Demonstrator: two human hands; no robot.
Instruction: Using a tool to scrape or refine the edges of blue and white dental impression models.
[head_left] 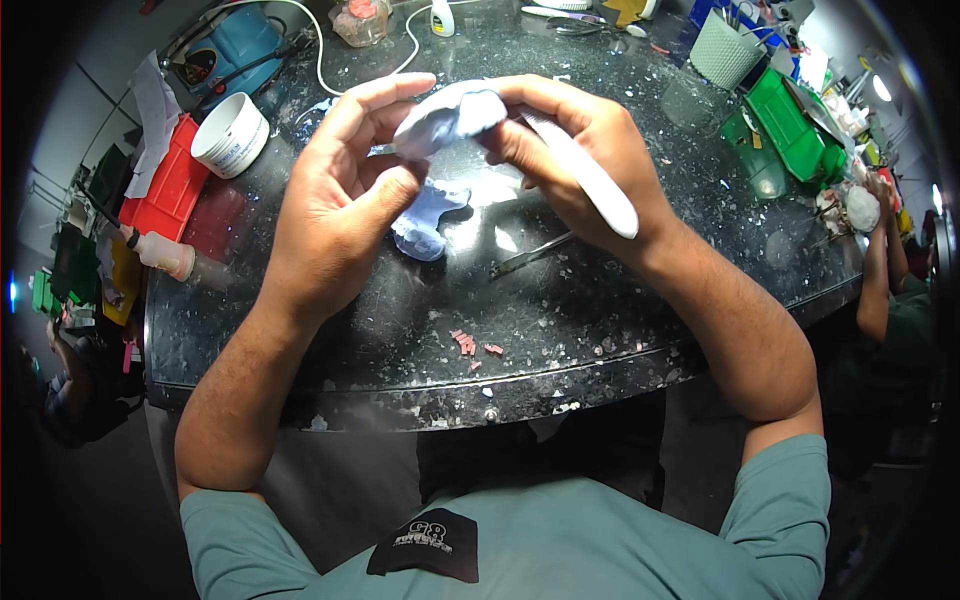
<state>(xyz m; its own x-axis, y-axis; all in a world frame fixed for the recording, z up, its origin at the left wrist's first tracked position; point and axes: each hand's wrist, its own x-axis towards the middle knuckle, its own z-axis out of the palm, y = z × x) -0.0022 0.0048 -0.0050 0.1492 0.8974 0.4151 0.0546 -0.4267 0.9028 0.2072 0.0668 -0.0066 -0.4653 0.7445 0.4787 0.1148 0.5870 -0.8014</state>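
A pale blue-white moulded piece [440,122], like a plaster dental cast, is held up over the bench between my two hands. My left hand [335,200] supports its left side, thumb below and index finger stretched along the top. My right hand [590,150] grips its right end between thumb and fingers. A tool with a broad white handle [595,190] lies across that same hand; its working end is hidden. Below, a second pale blue cast piece [428,218] rests on the bench. Beside it lies a thin metal blade-like tool [530,257].
Small pink bits [465,343] lie near the edge of the black bench [380,350]. At left are a white tub [230,135], a red tray [165,185] and a dropper bottle [160,252]. Green trays [790,125] and a tool basket [725,50] stand right. Another person's hands [880,205] work far right.
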